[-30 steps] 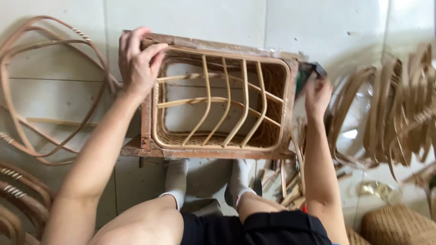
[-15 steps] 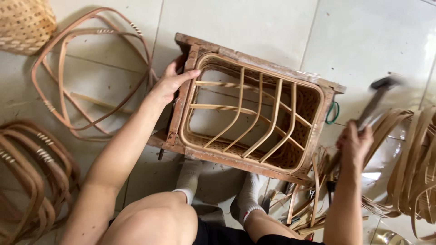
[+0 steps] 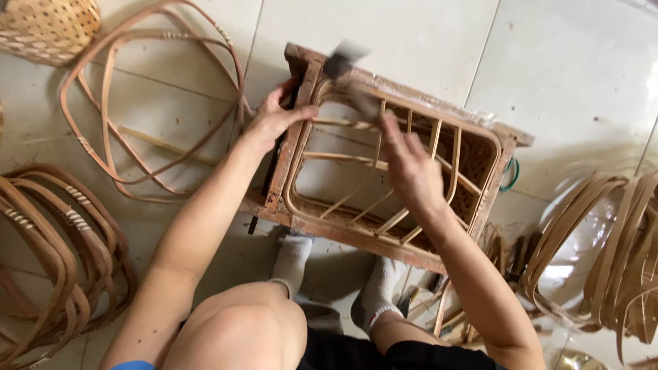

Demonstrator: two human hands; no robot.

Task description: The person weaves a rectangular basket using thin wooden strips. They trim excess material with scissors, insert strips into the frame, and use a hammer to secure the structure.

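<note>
The left hand (image 3: pixel 274 120) grips the far-left corner of the rectangular wooden frame (image 3: pixel 329 229) holding a bent rattan basket skeleton (image 3: pixel 439 147); the right hand (image 3: pixel 411 168), closed round a blurred hammer (image 3: pixel 346 58), strikes that corner just beside the left fingers.

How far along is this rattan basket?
Done: the rattan rim and several ribs already sit bent inside the wooden mould. In hand: the left hand steadies the mould's corner while the right hand swings a blurred hammer there. Left: the gaps between ribs are unwoven.
</note>
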